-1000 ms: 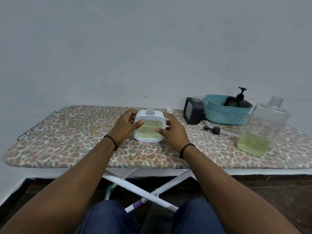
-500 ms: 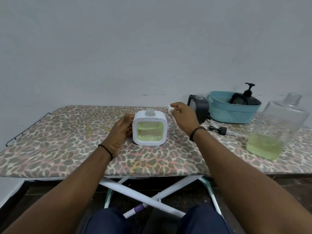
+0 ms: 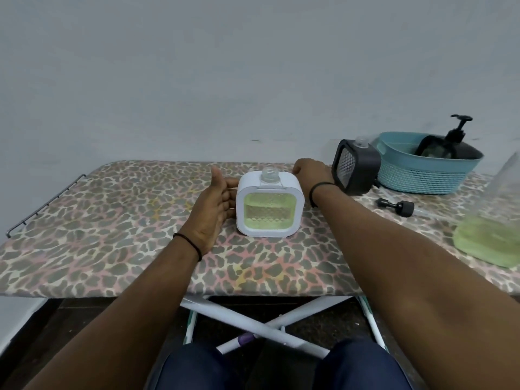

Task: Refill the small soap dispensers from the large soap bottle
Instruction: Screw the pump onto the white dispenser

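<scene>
Leopard-print worktop runs before a plain grey wall. Just right of the open left hand, fingertips touching its side, stands the uncapped white dispenser. Behind it reaches the right hand, grip hidden. Farther right stands the large soap bottle.

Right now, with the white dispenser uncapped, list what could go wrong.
1. The white dispenser stands with an open neck, nearly full of green soap. The left hand only rests open beside it, so a bump could tip it and spill.
2. The right hand reaches behind it, close to the uncapped black dispenser; the forearm could knock either one.
3. The large soap bottle sits near the board's right end and looks uncapped.
</scene>
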